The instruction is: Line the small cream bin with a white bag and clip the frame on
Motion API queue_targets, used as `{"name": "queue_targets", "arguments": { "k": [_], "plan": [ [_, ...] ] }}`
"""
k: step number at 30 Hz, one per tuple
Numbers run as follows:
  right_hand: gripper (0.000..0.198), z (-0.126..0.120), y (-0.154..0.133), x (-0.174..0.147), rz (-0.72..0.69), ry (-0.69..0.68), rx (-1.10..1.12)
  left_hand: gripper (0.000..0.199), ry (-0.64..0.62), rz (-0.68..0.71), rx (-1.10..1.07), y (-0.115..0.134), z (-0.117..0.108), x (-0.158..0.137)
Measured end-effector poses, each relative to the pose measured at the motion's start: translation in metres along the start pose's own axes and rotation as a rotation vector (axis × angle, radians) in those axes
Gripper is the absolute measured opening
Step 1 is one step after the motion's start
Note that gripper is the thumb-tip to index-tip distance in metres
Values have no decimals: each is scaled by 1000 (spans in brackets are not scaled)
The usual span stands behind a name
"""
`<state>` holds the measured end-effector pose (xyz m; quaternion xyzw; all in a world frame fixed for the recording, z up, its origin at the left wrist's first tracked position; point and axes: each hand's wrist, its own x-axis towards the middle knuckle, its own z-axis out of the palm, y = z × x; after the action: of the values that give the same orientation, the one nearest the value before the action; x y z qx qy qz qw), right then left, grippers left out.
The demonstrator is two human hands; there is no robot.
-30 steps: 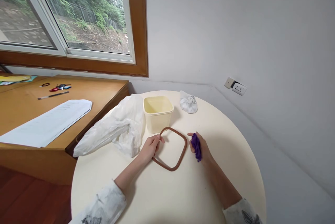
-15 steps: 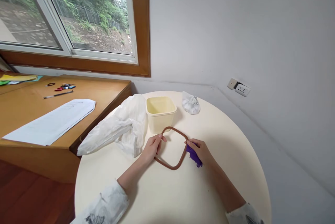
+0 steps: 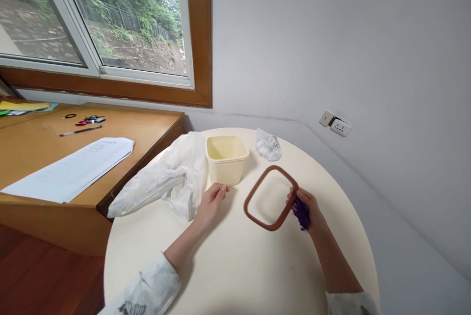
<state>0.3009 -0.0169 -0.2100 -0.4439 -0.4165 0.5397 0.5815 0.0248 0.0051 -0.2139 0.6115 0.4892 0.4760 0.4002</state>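
Observation:
A brown rounded-square ring (image 3: 271,227), like the rim of a bin, is tilted above the table. My right hand (image 3: 312,209) is closed on its right side and also has a crumpled purple piece (image 3: 302,213), cloth or thin plastic, bunched in the palm. Beside the lower front of the cream square bin (image 3: 227,168), my left hand (image 3: 211,202) is closed with thumb against fingers, and nothing shows in it. The bin stands upright with its top uncovered.
A white plastic bag (image 3: 165,177) lies left of the bin on the round table (image 3: 235,271). A small knotted white bag (image 3: 268,145) sits at the back. The wooden desk (image 3: 154,121) at left holds papers (image 3: 81,168), a pen (image 3: 81,131) and keys (image 3: 91,119).
My left hand has let go of the brown ring and is near the bin. My right hand has carried the ring and the purple piece to the right.

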Motion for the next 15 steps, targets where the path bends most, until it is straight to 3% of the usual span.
{"name": "queue_targets", "arguments": {
  "k": [4, 8, 12, 15],
  "plan": [
    [27, -19, -10, -2, -155, 181, 26, 23, 131, 22, 49, -1, -3, 1],
    [29, -26, -14, -3, -280, 447, -74, 23, 154, 48, 58, -1, -2, 1],
    [32, -21, -14, -4, -391, 650, -465, 22, 166, 56, 78, -3, -2, 2],
    [32, -14, -11, -5, -428, 615, -746, 21, 204, 64, 88, -4, -3, 3]
  ]
}}
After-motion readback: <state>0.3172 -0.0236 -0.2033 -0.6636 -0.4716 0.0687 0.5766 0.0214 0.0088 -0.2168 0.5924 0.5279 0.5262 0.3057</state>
